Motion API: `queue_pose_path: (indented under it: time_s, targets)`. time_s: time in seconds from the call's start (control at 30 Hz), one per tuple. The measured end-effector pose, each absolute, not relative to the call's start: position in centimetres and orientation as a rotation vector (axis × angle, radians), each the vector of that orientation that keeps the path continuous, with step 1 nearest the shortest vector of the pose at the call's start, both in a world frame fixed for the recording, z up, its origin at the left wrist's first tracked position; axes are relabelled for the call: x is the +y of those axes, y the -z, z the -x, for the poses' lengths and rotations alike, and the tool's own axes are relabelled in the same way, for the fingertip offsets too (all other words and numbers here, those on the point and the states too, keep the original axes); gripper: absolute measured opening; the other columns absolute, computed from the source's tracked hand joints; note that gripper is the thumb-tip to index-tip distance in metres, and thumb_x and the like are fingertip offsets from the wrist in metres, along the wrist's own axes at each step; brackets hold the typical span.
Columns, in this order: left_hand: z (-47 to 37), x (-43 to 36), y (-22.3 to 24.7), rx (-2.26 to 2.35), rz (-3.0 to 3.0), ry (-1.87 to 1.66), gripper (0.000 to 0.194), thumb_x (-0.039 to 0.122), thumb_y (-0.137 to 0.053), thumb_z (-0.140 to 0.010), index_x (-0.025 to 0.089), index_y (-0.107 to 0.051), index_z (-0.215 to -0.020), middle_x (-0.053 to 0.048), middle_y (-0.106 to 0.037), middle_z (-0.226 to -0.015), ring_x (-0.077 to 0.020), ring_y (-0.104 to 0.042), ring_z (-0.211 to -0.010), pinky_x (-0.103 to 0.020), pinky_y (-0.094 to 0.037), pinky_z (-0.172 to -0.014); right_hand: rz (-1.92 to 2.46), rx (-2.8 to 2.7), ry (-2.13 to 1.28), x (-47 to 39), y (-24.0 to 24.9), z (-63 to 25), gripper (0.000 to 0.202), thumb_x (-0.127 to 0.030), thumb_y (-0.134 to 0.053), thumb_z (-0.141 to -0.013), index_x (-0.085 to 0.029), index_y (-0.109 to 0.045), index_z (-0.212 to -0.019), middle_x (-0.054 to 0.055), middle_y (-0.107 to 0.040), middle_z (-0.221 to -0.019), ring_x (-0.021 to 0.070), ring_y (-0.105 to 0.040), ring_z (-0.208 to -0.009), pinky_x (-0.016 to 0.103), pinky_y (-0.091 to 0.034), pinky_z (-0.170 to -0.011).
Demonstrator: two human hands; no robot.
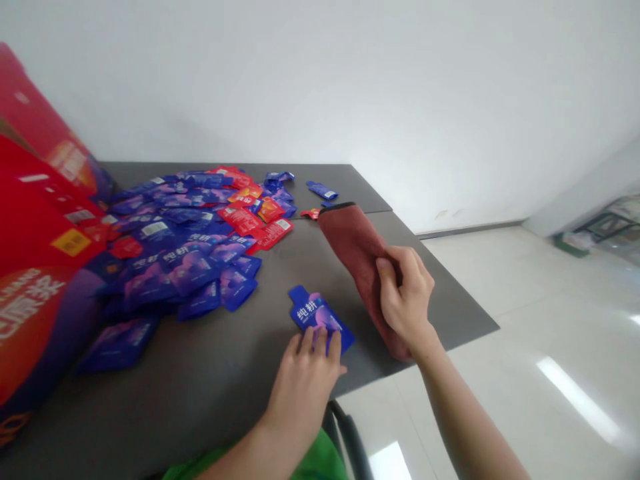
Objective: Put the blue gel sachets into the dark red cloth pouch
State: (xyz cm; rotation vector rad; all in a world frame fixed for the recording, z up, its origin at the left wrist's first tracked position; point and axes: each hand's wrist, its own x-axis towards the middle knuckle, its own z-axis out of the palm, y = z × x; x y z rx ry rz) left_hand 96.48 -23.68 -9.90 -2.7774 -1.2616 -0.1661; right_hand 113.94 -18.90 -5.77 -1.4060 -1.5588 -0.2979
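Observation:
My left hand (313,360) lies with its fingers stretched over the lower part of a blue sachet (316,308), which rests flat near the table's front edge. The sachet's narrow neck points away to the upper left. In my right hand (406,290) is a folded reddish-brown cloth (353,247) with a dark edge at its far end. Fingers and thumb pinch it around the middle, and it hangs down toward the table edge, just right of the sachet. How far the cloth is lifted off the table I cannot tell.
A heap of blue sachets (180,260) mixed with red sachets (240,217) covers the table's left side. Large red printed boxes (35,220) stand at the far left. Another blue sachet (323,190) lies at the back. A dark chair armrest (353,437) is below the front edge.

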Motion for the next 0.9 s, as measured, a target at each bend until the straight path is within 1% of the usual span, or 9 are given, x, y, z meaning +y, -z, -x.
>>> queue_pose_path:
  time_s: [0.1, 0.17, 0.27, 0.3, 0.4, 0.47, 0.63, 0.8, 0.9]
  targets:
    - [-94.5, -23.6, 11.0, -1.080, 2.797, 0.168, 0.035, 0.017, -0.060, -0.079, 0.013, -0.060, -0.114, -0.016, -0.066, -0.108, -0.0264, -0.062, -0.100, -0.036, -0.054, -0.079, 1.327, -1.909, -0.039, -19.9, 5.8, -111.9, 0.013, -0.023, -0.040, -0.092, -0.020, -0.052, -0.090, 0.001, -0.056, -0.083, 0.0124, -0.051, -0.076, 0.025, -0.039, -0.070]
    - [-92.7, -23.9, 11.3, -0.986, 2.822, 0.153, 0.028, 0.012, -0.060, -0.076, 0.014, -0.064, -0.104, -0.012, -0.070, -0.095, -0.0239, -0.066, -0.088, -0.035, -0.055, -0.074, 1.248, -2.239, -0.179, -20.4, 6.7, -110.1, 0.014, -0.023, -0.039, -0.091, -0.021, -0.053, -0.088, 0.002, -0.055, -0.085, 0.0130, -0.049, -0.076, 0.026, -0.037, -0.070]
    - [-90.6, -24.5, 11.4, -0.954, 2.825, 0.234, 0.022, 0.005, -0.052, -0.076, 0.016, -0.066, -0.089, -0.004, -0.069, -0.074, -0.0183, -0.065, -0.064, -0.030, -0.055, -0.060, 1.089, -2.626, -0.144, -20.3, 8.8, -107.6, 0.009, -0.024, -0.046, -0.087, -0.025, -0.055, -0.090, 0.001, -0.054, -0.085, 0.0147, -0.045, -0.074, 0.029, -0.032, -0.067]
    - [-90.1, -24.6, 11.5, -0.914, 2.813, 0.299, 0.026, 0.004, -0.048, -0.077, 0.015, -0.066, -0.091, -0.005, -0.070, -0.077, -0.0183, -0.066, -0.067, -0.029, -0.055, -0.061, 1.066, -2.686, -0.113, -19.8, 9.5, -107.1, 0.010, -0.024, -0.048, -0.086, -0.027, -0.055, -0.092, 0.000, -0.053, -0.086, 0.0151, -0.044, -0.074, 0.029, -0.031, -0.066]
    - [-88.9, -24.3, 11.6, -0.770, 2.762, 0.457, 0.037, 0.002, -0.036, -0.081, 0.012, -0.061, -0.107, -0.011, -0.068, -0.104, -0.0201, -0.063, -0.098, -0.028, -0.053, -0.082, 1.193, -2.699, -0.018, -17.1, 10.7, -107.4, 0.015, -0.024, -0.046, -0.087, -0.028, -0.054, -0.099, 0.001, -0.053, -0.088, 0.0158, -0.045, -0.076, 0.029, -0.029, -0.065]
    - [-88.4, -24.1, 11.7, -0.722, 2.751, 0.484, 0.039, 0.002, -0.033, -0.083, 0.011, -0.059, -0.110, -0.011, -0.066, -0.110, -0.0201, -0.059, -0.107, -0.027, -0.050, -0.088, 1.377, -2.612, 0.044, -15.2, 10.7, -108.5, 0.018, -0.023, -0.040, -0.090, -0.026, -0.055, -0.099, 0.002, -0.054, -0.088, 0.0159, -0.046, -0.076, 0.029, -0.030, -0.067]
    - [-87.9, -24.3, 11.9, -0.713, 2.776, 0.504, 0.042, -0.001, -0.030, -0.081, 0.012, -0.058, -0.109, -0.011, -0.067, -0.109, -0.0185, -0.060, -0.106, -0.025, -0.050, -0.086, 1.412, -2.357, -0.158, -15.9, 7.6, -109.8, 0.023, -0.028, -0.029, -0.095, -0.018, -0.050, -0.094, 0.004, -0.055, -0.086, 0.0146, -0.047, -0.079, 0.027, -0.035, -0.074]
    - [-88.7, -24.7, 12.3, -0.882, 2.835, 0.522, 0.040, -0.003, -0.031, -0.077, 0.016, -0.061, -0.096, -0.002, -0.069, -0.075, -0.0132, -0.065, -0.063, -0.019, -0.050, -0.054, 1.117, -2.688, -0.211, -20.4, 7.1, -106.6, 0.022, -0.028, -0.040, -0.091, -0.028, -0.050, -0.110, 0.004, -0.053, -0.097, 0.0171, -0.043, -0.085, 0.032, -0.034, -0.080]
    - [-88.9, -24.5, 12.4, -0.809, 2.793, 0.647, 0.036, 0.002, -0.028, -0.084, 0.013, -0.060, -0.097, -0.005, -0.070, -0.081, -0.0152, -0.067, -0.074, -0.022, -0.052, -0.064, 1.070, -2.830, -0.072, -19.5, 8.9, -105.5, 0.022, -0.028, -0.048, -0.085, -0.032, -0.054, -0.106, 0.005, -0.052, -0.096, 0.0186, -0.042, -0.084, 0.033, -0.032, -0.076]
